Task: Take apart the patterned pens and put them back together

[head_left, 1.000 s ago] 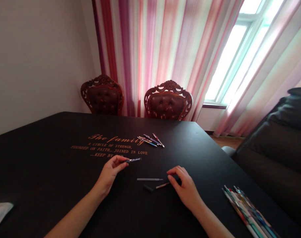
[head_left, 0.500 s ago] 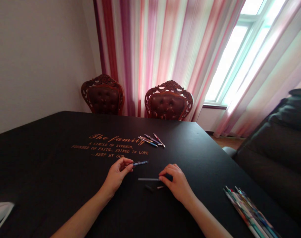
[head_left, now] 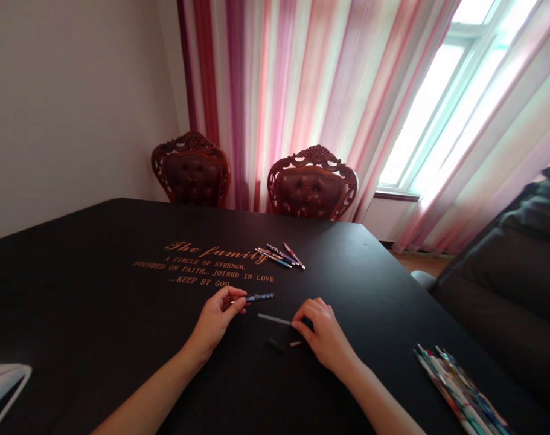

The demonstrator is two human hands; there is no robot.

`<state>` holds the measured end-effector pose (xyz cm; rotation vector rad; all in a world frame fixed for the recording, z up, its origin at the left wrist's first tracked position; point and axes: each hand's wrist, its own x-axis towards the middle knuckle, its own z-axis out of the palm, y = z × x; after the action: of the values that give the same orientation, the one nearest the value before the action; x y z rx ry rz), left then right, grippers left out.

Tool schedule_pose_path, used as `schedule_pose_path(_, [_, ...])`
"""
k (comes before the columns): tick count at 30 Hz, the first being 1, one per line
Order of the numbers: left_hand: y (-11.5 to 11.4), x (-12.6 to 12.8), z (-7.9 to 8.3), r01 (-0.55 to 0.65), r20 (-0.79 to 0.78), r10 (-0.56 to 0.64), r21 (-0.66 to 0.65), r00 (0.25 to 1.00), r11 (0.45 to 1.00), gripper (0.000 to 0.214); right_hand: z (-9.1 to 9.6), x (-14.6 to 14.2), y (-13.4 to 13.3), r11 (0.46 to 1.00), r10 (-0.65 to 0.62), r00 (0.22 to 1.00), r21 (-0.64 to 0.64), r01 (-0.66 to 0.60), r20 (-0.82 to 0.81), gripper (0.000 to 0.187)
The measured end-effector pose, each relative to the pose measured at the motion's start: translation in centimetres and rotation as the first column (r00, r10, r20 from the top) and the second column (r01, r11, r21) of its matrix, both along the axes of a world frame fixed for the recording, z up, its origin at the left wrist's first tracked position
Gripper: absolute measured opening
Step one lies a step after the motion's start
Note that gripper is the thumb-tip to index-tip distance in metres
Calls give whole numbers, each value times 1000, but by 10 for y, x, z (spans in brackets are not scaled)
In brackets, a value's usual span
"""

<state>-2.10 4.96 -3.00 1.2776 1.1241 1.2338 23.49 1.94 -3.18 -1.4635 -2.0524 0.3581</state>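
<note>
My left hand [head_left: 217, 317] pinches a blue patterned pen barrel [head_left: 259, 297] just above the black table [head_left: 98, 314], its tip pointing right. My right hand [head_left: 322, 334] is closed on the end of a thin pale refill [head_left: 273, 319], which is lifted slightly and points left toward the barrel. Below the refill lie a small dark pen piece [head_left: 275, 345] and a short pinkish piece [head_left: 296, 343], partly hidden by my right hand.
Several assembled pens [head_left: 280, 255] lie farther back by the gold lettering [head_left: 206, 270]. A bundle of pens [head_left: 460, 393] sits at the near right edge. Two carved chairs [head_left: 311, 190] stand behind the table, a dark sofa [head_left: 505, 290] to the right, and a white object [head_left: 3, 386] near left.
My right hand moved left from the small pieces, took hold of the refill and lifted its end. My left hand brought the barrel to the right, closer to the refill.
</note>
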Motion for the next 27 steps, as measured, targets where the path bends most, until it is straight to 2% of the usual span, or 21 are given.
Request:
schedule_pose_path(5, [-2, -2, 4, 0, 31, 1, -31, 1000, 1000, 20, 2, 25, -6, 981, -134, 976, 113, 155, -174, 14])
schedule_pose_path(7, [-3, -2, 6, 7, 38, -6, -40, 999, 999, 20, 6, 31, -10, 972, -148, 967, 152, 181, -207, 15])
schedule_pose_path(14, [-2, 0, 3, 50, 23, -49, -37, 999, 998, 21, 11, 24, -17, 977, -36, 984, 201, 71, -175, 16])
schedule_pose_path(19, [1, -1, 0, 80, 26, -79, -36, 997, 996, 23, 13, 23, -18, 976, -2, 983, 214, 43, -186, 14])
schedule_pose_path(23, [0, -2, -3, 155, -39, -156, -28, 987, 987, 23, 19, 25, -20, 978, 18, 967, 207, 36, -253, 14])
schedule_pose_path(27, [-4, -1, -3, 199, -163, -193, 27, 968, 980, 22, 20, 21, -24, 992, -29, 919, 101, 74, -394, 10])
